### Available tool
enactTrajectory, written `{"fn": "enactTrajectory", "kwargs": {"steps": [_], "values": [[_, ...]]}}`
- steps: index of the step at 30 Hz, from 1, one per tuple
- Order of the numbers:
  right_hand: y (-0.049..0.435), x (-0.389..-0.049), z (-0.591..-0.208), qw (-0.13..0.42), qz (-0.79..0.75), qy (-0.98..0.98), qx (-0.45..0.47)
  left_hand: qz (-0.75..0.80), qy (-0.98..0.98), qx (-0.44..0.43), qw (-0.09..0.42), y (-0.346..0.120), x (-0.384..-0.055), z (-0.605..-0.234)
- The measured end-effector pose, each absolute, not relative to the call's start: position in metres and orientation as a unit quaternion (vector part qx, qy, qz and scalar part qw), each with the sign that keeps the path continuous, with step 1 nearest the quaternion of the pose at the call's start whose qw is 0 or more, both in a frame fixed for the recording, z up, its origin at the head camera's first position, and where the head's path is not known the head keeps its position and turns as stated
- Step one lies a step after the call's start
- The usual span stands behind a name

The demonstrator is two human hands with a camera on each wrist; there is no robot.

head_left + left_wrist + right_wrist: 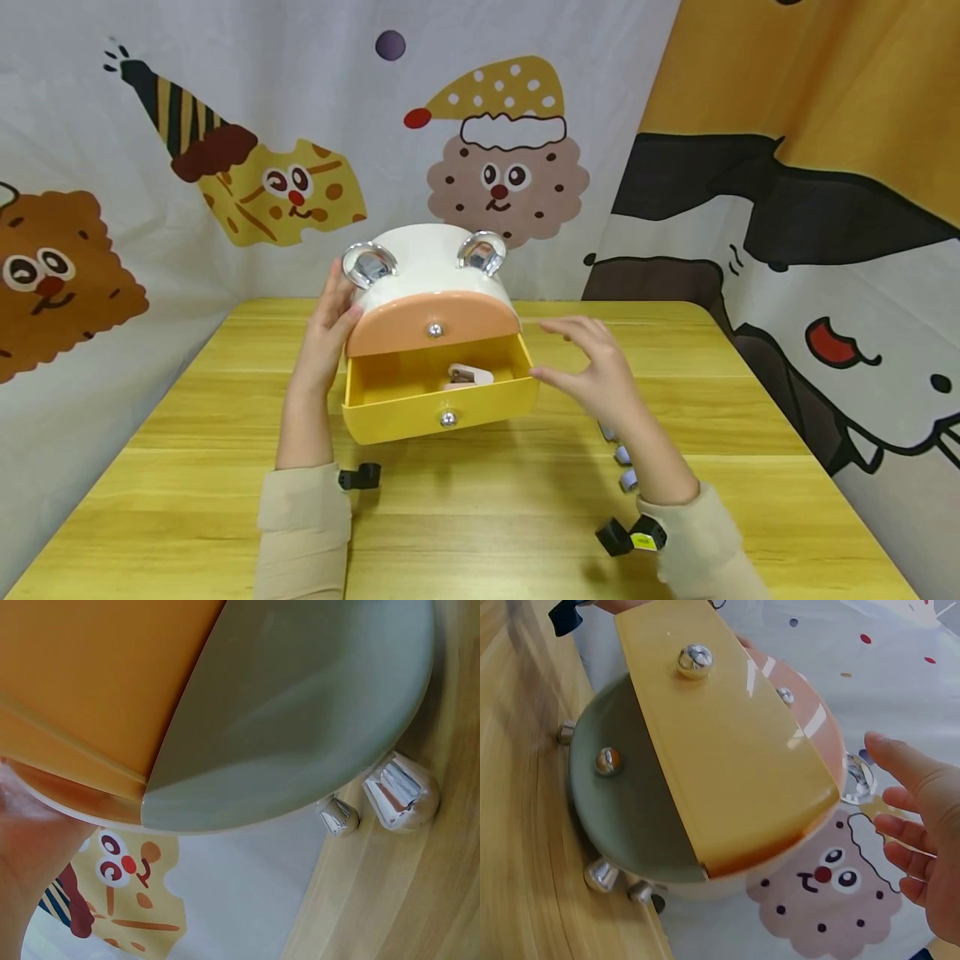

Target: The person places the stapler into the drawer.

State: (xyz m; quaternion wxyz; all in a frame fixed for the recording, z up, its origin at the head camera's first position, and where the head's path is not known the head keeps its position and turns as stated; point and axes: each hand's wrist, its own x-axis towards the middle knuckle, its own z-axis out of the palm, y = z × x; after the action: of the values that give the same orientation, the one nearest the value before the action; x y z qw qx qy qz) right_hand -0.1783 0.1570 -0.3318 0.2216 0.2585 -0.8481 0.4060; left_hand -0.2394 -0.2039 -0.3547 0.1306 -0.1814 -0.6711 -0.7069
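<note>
Left hand [324,333]: grips box [437,262] by left side, thumb at front edge. Box: white, silver ears [371,265], over far part of table [187,500]; yellow drawer [401,421] pulled out, small pale item [480,377] inside. Right hand [592,364]: thumb and fingers spread, just beside drawer. Lilac pieces [628,480]: on table, near right forearm [660,454].

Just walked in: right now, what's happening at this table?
A person's left hand holds the side of a small drawer unit with silver ears. The yellow drawer is pulled out, with a small pale item inside; the peach drawer above and green drawer below are closed. The right hand is open beside the unit, gripping nothing. Small lavender items lie on the table near the right forearm.
</note>
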Motion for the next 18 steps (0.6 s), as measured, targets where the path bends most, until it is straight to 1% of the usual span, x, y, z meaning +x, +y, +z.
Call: {"fn": "enactTrajectory", "kwargs": {"steps": [7, 18], "values": [[0.177, -0.174, -0.341, 0.214, 0.399, -0.855, 0.254, -0.709, -0.669, -0.183, 0.131, -0.203, -0.24, -0.355], [0.208, -0.177, -0.368, 0.195, 0.386, -0.87, 0.238, -0.707, -0.672, -0.177, 0.128, -0.204, -0.24, -0.355]]}}
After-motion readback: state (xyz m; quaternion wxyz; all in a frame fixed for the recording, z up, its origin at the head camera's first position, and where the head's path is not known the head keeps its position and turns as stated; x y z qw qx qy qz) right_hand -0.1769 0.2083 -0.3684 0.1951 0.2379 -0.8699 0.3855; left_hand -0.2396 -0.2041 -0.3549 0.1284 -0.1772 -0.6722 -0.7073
